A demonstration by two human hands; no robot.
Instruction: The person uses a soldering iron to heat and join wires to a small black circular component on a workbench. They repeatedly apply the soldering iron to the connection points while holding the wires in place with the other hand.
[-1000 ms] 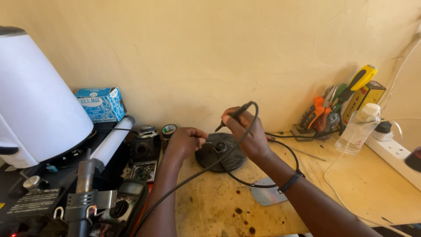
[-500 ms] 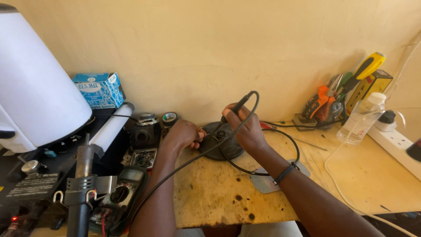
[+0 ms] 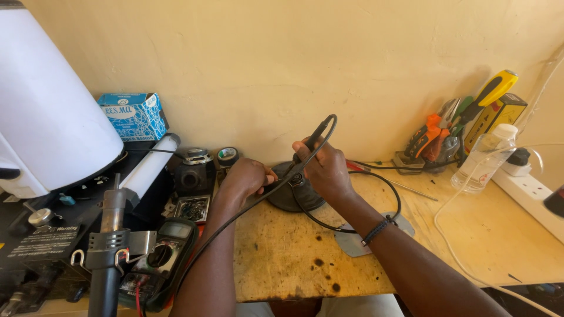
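My right hand (image 3: 326,167) grips a black test probe (image 3: 310,141) like a pen, tip down on a round black speaker-like part (image 3: 296,191) lying on the wooden bench. My left hand (image 3: 247,177) is closed on a second probe at the left rim of that part; the probe itself is mostly hidden in the fingers. Black leads (image 3: 376,196) loop from both hands. One lead runs down along my left forearm toward a multimeter (image 3: 161,258) with a dial at the lower left.
A hot-air gun (image 3: 111,246) stands in its holder at lower left. A large white kettle-like body (image 3: 47,117) and a blue box (image 3: 132,114) sit at the left. Pliers and screwdrivers (image 3: 452,132), a clear bottle (image 3: 484,155) and a white power strip (image 3: 531,191) are on the right.
The view has dropped slightly and closed in. Both hands stay on the round part; my right hand has shifted a little with the probe tip against it.
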